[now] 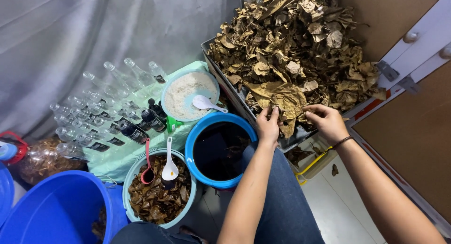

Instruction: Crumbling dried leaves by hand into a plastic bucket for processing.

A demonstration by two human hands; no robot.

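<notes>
At the far left sits a big blue tub (51, 206). Next to it, a bunch of clear glass bottles (101, 110) lie on their sides on a pale green cloth (117, 159), with their necks pointing up and to the left. Below them is a light blue bowl (157, 190) full of wet brown leaves, with a white spoon (169, 166) and a red spoon (147, 164) stuck in it. Above it is a bowl of white powder (185, 96) with a white scoop (206, 103). Then comes a blue bucket (221, 150) of dark liquid.

Your left hand (268, 124) pinches the left edge of a big dry brown leaf (282, 103). Your right hand (326, 122) pinches its right edge. The leaf stretches sideways between your hands and its tip hangs down. It sits at the front of the metal tray (225, 82) piled with dry leaves (296, 42).
</notes>
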